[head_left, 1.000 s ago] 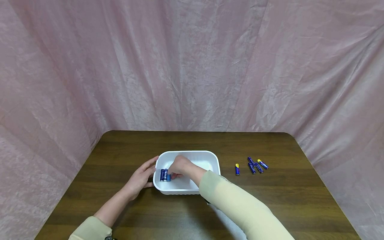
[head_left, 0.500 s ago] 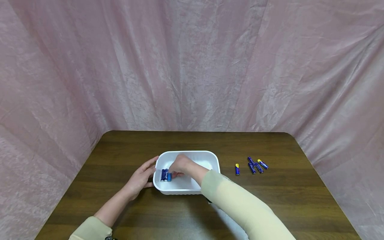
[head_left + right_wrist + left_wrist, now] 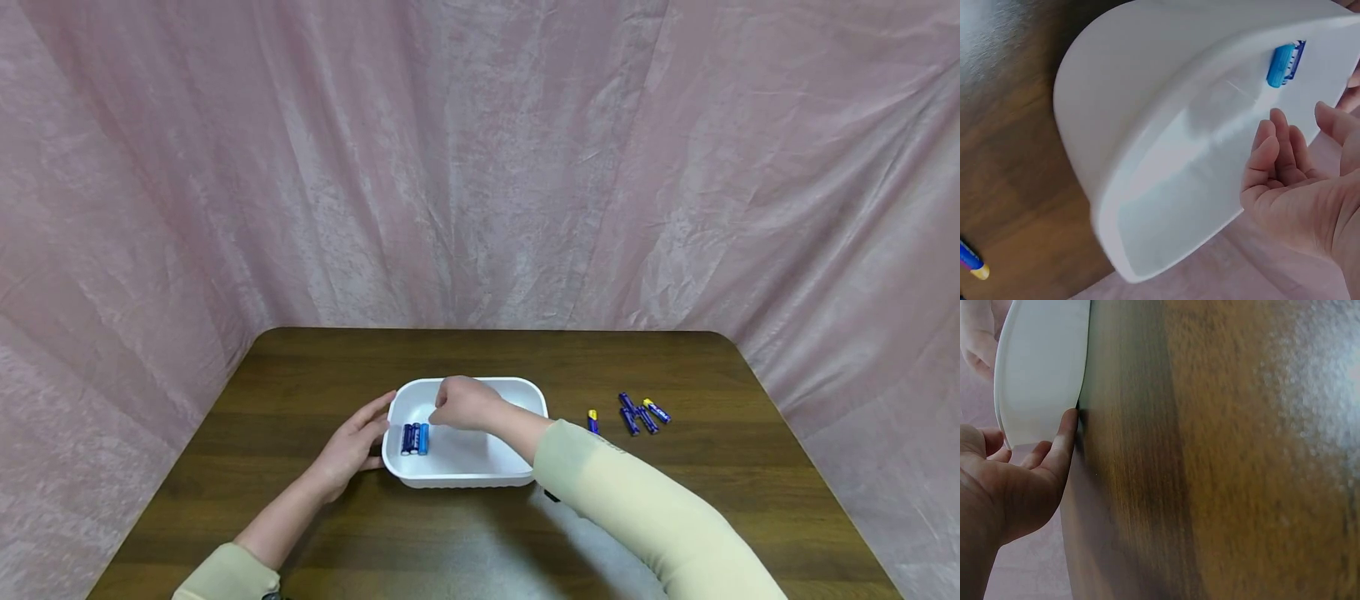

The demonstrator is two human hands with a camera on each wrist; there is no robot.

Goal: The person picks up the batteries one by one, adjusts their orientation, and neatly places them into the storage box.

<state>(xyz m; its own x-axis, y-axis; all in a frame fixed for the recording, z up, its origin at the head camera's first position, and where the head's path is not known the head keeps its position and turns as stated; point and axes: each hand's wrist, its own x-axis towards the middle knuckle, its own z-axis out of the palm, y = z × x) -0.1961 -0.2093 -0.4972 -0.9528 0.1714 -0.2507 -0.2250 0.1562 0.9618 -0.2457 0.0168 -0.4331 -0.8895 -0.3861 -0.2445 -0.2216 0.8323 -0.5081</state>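
Observation:
A white plastic tray [image 3: 480, 480] stands on the table. Inside its left end lie three batteries side by side, two dark blue ones [image 3: 410, 438] and a lighter blue one [image 3: 423, 439]. My left hand [image 3: 348, 447] rests against the tray's left end, its fingers spread along the wall; a fingertip [image 3: 1070, 415] touches the outside low down in the left wrist view. Over the tray, right of the batteries, hovers my right hand [image 3: 467, 403]. The right wrist view shows that hand [image 3: 1297, 187] with loosely bent fingers and nothing between them, apart from the light blue battery [image 3: 1280, 65].
Right of the tray, a yellow-topped blue battery [image 3: 593, 422] lies alone, partly behind the right sleeve [image 3: 637, 492]. Farther right is a loose group of several batteries [image 3: 647, 419]. A pink curtain [image 3: 480, 167] hangs behind the wooden table [image 3: 337, 354].
My right hand has let go of the light blue battery and moved up and to the right, so that battery shows whole beside the other two. The left hand has stayed put.

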